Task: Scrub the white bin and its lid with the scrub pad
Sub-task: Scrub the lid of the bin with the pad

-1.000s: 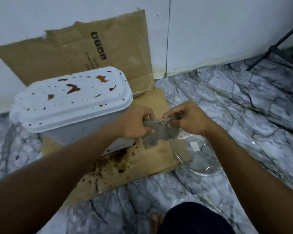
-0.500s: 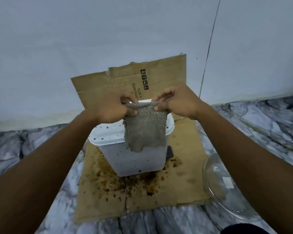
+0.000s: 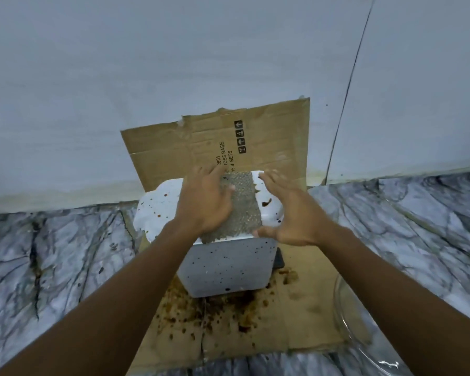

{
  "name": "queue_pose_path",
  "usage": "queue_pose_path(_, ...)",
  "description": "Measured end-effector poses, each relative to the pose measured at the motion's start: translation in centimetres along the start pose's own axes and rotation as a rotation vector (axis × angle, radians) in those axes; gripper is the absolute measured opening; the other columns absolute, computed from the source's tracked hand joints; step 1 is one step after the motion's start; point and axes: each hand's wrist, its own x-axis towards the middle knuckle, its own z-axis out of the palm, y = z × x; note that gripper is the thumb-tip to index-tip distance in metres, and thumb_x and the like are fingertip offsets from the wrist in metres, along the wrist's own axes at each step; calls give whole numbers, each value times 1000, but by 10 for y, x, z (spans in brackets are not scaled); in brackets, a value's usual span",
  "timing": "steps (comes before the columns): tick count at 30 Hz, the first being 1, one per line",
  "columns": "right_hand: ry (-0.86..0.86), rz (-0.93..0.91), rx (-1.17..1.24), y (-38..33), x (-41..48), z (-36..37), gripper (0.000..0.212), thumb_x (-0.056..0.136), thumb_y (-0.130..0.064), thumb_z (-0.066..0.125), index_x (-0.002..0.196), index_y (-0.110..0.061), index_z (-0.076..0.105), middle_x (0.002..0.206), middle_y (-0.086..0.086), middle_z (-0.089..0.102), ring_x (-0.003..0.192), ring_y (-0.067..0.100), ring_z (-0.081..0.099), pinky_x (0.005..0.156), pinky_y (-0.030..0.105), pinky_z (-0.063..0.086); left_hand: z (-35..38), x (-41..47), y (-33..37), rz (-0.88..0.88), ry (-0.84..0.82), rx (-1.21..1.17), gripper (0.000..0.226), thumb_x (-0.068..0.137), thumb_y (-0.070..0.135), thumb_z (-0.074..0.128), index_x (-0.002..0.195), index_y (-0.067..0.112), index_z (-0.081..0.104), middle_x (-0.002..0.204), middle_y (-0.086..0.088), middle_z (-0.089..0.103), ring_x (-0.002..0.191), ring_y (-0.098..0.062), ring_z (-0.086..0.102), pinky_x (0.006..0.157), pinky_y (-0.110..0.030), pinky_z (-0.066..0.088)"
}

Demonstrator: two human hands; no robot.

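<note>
The scrub pad (image 3: 242,204) lies spread flat across the lid (image 3: 160,207) of the white bin (image 3: 228,267), which stands on stained cardboard (image 3: 296,321) by the wall (image 3: 147,77). The left hand (image 3: 205,202) presses on the pad's left part, fingers splayed; the right hand (image 3: 291,210) hovers just beside it, fingers open, gripping nothing. Scrubbing looks ready to begin: next comes firm pressure and strokes toward the brown spots. The lid's rim is near on every side; a glass bowl (image 3: 364,335) sits right, marble floor (image 3: 52,267) open left.

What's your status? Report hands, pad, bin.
Left hand open, flat on scrub pad. Right hand open beside it. Pad spread on stained lid of white bin. Nothing in the way.
</note>
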Motion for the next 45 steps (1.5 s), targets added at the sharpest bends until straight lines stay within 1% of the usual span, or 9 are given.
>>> queue_pose_path(3, -104, 1, -85, 10, -4, 13, 134, 67, -66, 78, 159, -15, -6, 166, -5, -9, 152, 9, -11, 121, 29, 4, 18, -11, 7, -2, -213, 93, 66, 104, 54, 35, 160, 22, 22, 167, -7, 21, 154, -25, 13, 126, -45, 11)
queue_pose_path(5, -132, 12, -98, 12, -3, 19, 130, 73, -63, 76, 158, -13, -9, 166, -3, -12, 152, 10, -14, 124, 32, 7, 27, -9, 4, -50, -330, 172, 71, 103, 61, 21, 163, 26, 3, 170, -7, -1, 157, -23, -6, 127, -44, -4)
queue_pose_path(7, -124, 17, -117, 12, -2, 22, 122, 79, -60, 72, 158, -12, -8, 166, -1, -13, 151, 10, -14, 125, 35, 10, 32, 0, 3, -93, -363, 230, 72, 102, 64, 13, 162, 29, -3, 170, -7, -8, 156, -23, -13, 125, -46, -9)
queue_pose_path(12, -92, 13, -78, 13, -3, 25, 115, 82, -56, 71, 158, -11, -3, 166, 0, -10, 152, 11, -13, 124, 29, 5, 47, 24, 18, -60, -407, 273, 66, 104, 57, 11, 162, 30, -6, 169, -9, -12, 154, -29, -18, 123, -55, -13)
queue_pose_path(18, -101, 19, -37, 15, -6, 26, 119, 79, -58, 73, 158, -11, -2, 167, 0, -9, 152, 10, -13, 125, 31, 5, 50, 6, 18, 49, -391, 285, 65, 104, 59, 9, 161, 33, -4, 170, -1, -11, 155, -22, -16, 124, -51, -12)
queue_pose_path(23, -108, 5, -73, 14, -8, 27, 114, 84, -59, 68, 158, -13, -6, 165, -3, -17, 150, 9, -19, 123, 29, 4, 27, -6, -12, -12, -388, 282, 66, 102, 64, 9, 161, 37, -4, 169, 1, -11, 155, -17, -15, 126, -47, -9)
queue_pose_path(29, -114, 0, -97, 17, -4, 29, 111, 88, -57, 64, 158, -13, -10, 164, -2, -21, 150, 9, -21, 121, 28, 1, 35, 22, -10, -159, -367, 297, 72, 100, 68, 10, 162, 33, -1, 170, -8, -8, 156, -26, -13, 124, -52, -11)
queue_pose_path(38, -120, -9, -116, 15, -9, 32, 111, 88, -61, 61, 157, -12, -12, 164, -2, -22, 149, 9, -24, 123, 31, 1, 29, -15, -7, 41, -359, 271, 69, 100, 68, 9, 161, 39, -2, 170, 1, -8, 156, -17, -13, 126, -47, -8)
queue_pose_path(45, -132, 8, -187, 11, -8, 31, 109, 91, -60, 55, 155, -9, -16, 163, 2, -25, 149, 14, -26, 125, 35, 2, 12, -3, -44, -143, -335, 341, 75, 97, 72, 7, 162, 34, 1, 170, -6, -5, 156, -24, -10, 125, -50, -10)
